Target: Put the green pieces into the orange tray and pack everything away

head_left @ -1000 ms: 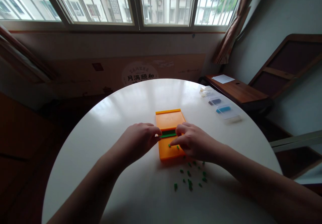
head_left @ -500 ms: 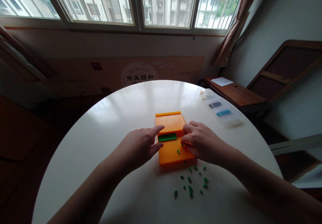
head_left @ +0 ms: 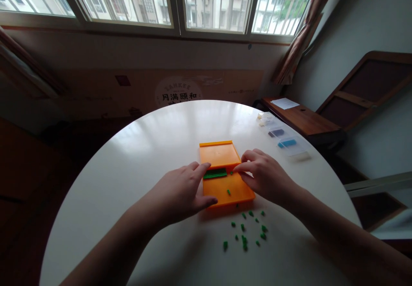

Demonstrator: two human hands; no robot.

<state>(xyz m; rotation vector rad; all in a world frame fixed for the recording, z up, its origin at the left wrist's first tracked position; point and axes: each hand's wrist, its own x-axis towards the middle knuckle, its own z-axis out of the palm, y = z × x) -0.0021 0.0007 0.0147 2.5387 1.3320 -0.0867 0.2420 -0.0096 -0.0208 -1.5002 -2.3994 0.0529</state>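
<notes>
An orange plastic case [head_left: 222, 198] lies unfolded on the white table, its paler lid panel [head_left: 219, 153] at the far side. Along the case's upper left sits a row of small green bricks [head_left: 215, 173]. My left hand [head_left: 183, 187] rests at the case's left edge, thumb and forefinger spread wide on either side of the row. Beside the row is one tiny green piece [head_left: 231, 173], just off the forefinger tip of my right hand [head_left: 260, 170]. That hand's thumb and forefinger are apart. Another green piece [head_left: 228, 192] lies nearer me in the case.
Several loose green pieces [head_left: 243, 239] are scattered on the round white table [head_left: 144, 149] in front of the case. A clear compartment box [head_left: 291, 149] with blue and dark contents stands near the right edge. A wooden chair [head_left: 302, 116] is beyond.
A small green piece now shows beside the row, and my right fingers have shifted up and loosened. My left thumb has moved down and right, widening its spread.
</notes>
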